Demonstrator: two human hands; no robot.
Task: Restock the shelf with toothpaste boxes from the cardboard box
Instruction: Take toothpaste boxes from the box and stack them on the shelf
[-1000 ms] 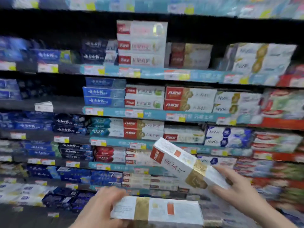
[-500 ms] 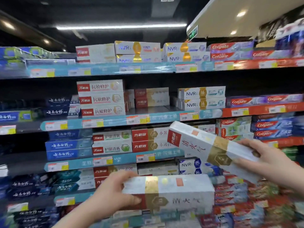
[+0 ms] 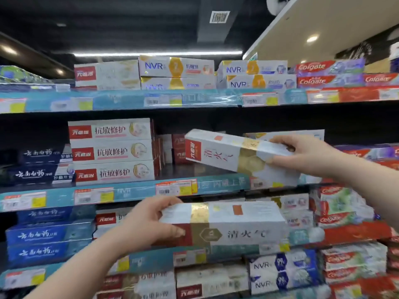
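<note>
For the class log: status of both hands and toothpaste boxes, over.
Left hand grips level box. Right hand grips tilted box, nose at shelf gap. Small boxes at gap's back.

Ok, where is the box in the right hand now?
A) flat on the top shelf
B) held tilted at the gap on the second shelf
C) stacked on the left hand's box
B: the right hand grips the tilted box, its red end over the bare shelf board right of the three stacked boxes.

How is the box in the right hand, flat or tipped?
Tipped: the upper box slants, its red end higher than the end the right hand grips.
</note>
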